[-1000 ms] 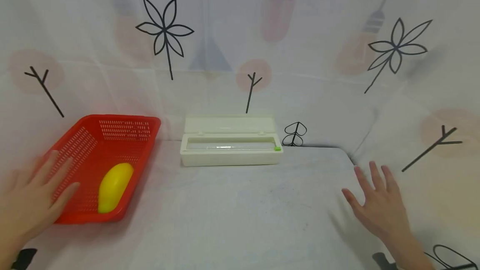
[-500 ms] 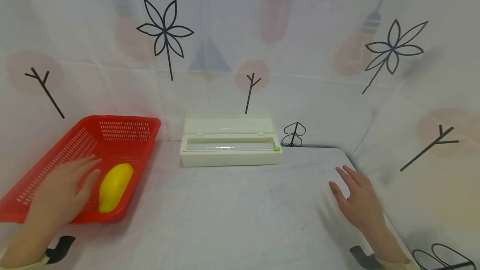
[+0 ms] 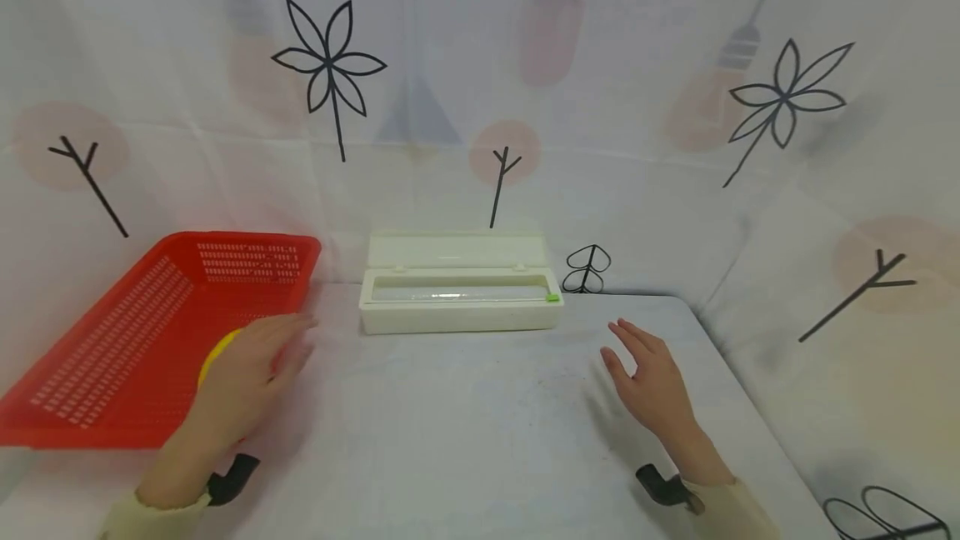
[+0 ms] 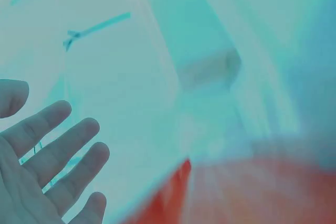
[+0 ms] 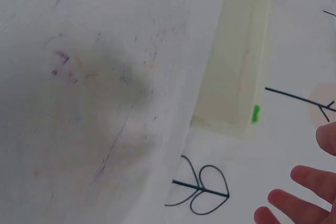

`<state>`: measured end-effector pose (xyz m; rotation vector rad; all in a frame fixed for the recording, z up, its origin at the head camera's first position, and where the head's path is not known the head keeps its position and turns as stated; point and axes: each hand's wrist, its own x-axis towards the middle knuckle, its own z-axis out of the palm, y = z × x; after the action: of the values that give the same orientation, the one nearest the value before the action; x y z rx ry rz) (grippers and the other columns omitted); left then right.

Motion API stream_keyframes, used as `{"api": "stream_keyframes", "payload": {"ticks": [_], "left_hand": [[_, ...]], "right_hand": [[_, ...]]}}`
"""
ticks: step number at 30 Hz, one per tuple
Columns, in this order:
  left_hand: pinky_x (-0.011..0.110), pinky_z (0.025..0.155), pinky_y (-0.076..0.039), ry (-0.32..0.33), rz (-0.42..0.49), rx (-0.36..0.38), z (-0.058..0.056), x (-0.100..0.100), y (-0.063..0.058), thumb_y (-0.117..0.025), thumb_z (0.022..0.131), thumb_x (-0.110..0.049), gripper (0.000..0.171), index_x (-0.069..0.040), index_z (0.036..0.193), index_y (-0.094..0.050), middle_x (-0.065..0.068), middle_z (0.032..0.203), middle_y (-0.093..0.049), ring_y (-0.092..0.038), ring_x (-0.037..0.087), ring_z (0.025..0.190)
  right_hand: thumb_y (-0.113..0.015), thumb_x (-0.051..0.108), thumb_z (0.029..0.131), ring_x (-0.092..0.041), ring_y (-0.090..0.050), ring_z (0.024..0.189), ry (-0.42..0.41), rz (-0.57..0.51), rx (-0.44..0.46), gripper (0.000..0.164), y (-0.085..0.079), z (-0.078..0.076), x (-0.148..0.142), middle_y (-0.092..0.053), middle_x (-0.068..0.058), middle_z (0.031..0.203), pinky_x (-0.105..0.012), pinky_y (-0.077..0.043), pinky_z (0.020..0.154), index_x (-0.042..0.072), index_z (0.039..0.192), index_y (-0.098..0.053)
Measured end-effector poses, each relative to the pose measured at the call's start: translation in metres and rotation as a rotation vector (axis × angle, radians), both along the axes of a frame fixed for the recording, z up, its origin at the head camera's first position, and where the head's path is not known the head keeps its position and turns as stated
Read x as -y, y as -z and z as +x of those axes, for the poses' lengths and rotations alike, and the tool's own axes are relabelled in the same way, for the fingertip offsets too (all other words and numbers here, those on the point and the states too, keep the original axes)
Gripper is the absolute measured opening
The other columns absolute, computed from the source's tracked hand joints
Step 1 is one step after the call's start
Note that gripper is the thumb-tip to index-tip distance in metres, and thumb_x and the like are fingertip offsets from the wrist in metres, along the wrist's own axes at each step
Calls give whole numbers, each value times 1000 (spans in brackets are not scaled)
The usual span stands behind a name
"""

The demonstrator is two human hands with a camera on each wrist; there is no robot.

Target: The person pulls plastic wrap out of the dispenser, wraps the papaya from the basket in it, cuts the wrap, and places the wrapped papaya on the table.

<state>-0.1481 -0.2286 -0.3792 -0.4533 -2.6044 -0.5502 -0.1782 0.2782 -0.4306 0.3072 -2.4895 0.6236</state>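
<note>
In the head view my left hand (image 3: pixel 243 373) hovers over the right side of the red basket (image 3: pixel 97 373), its fingers extended toward the box. Behind that hand, mostly hidden, lies a yellow mango (image 3: pixel 212 357). The left wrist view has the same hand (image 4: pixel 58 161) with straight, spread fingers and nothing held. At the back of the table stands a white cling film dispenser (image 3: pixel 461 320), lid raised, a clear roll inside and a green slider at its right end. My right hand (image 3: pixel 656 386) is over the table to the right of the dispenser, fingers extended and holding nothing.
A white cloth covers the table (image 3: pixel 465 440), its right edge running toward the front right. Close behind the dispenser hangs a patterned curtain (image 3: pixel 420 65) with flower and twig drawings. Dark straps (image 3: pixel 234 480) sit at both wrists.
My left hand has moved right across the basket and now covers most of the mango. My right hand has moved left, closer to the dispenser. The basket and dispenser have stayed put.
</note>
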Motion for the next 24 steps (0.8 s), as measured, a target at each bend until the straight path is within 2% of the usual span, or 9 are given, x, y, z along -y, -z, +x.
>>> {"api": "stream_keyframes", "payload": {"ticks": [6,13,17,22,24], "left_hand": [[55,103,-44,83,12,87,-18,-32,17,-64,98,-36,43,-16,136,-62,4,135,-62,-53,27,127],[54,102,-45,81,117,185,-44,-54,33,-63,97,-36,50,-16,142,-56,6,138,-58,-51,28,127],[54,107,-40,69,176,241,-65,-60,39,-60,100,-34,50,-15,145,-51,9,142,-54,-47,30,132],[53,111,-35,75,206,232,-94,-64,46,-57,102,-28,47,-12,146,-49,11,146,-51,-44,31,135],[53,111,-35,83,205,236,-103,-66,49,-56,102,-27,46,-12,146,-50,10,146,-51,-44,30,136]], "right_hand": [[-67,18,96,-44,-47,128,-34,-23,76,44,-1,-20,19,-54,-24,139,-63,-39,102,-3,134,-58],[-64,18,98,-38,-45,133,-91,-99,158,45,5,-54,45,-53,-19,142,-58,-36,108,-1,138,-55],[-64,15,98,-38,-46,132,-153,-147,126,43,8,-72,58,-55,-19,140,-56,-37,108,-2,136,-57],[-64,11,97,-38,-47,131,-234,-146,70,40,11,-92,69,-56,-20,137,-57,-34,109,-4,134,-58],[-64,11,97,-37,-47,131,-243,-132,79,39,12,-97,73,-57,-19,137,-59,-32,108,-3,133,-59]]}}
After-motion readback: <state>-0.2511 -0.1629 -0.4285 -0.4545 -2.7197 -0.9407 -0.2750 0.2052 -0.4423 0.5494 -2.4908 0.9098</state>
